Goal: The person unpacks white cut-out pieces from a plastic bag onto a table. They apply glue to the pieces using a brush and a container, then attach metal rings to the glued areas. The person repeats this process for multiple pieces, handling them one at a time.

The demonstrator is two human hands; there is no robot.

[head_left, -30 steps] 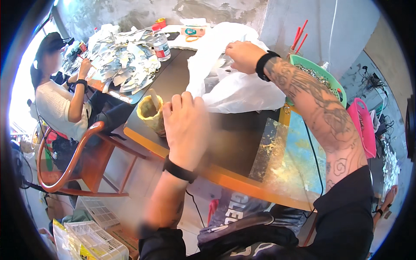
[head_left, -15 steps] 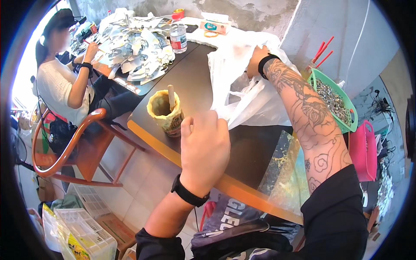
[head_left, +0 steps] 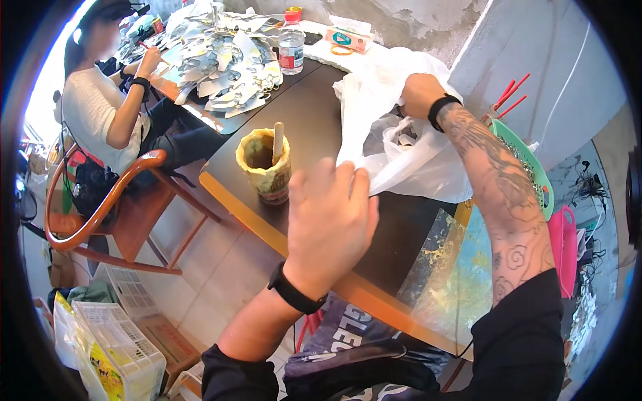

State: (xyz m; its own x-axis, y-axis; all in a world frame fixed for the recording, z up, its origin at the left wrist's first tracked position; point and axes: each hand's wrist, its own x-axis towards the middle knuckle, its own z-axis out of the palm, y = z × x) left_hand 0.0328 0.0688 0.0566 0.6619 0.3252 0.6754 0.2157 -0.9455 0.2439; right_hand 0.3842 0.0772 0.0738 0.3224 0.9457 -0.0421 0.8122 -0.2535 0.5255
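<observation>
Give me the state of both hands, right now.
Left hand: blurred, fingers by the near edge of the bag; grip cannot be told.
Right hand: at the bag, fingertips hidden; open or closed cannot be told.

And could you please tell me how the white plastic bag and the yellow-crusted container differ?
Shape: the white plastic bag is loose and crumpled, while the yellow-crusted container stands upright with a round mouth.
Size: the white plastic bag spreads much wider than the yellow-crusted container.
Colour: the white plastic bag is pale, while the yellow-crusted container has rough yellow crust around its rim and darker lower sides.
Shared: both rest on the dark table.
</observation>
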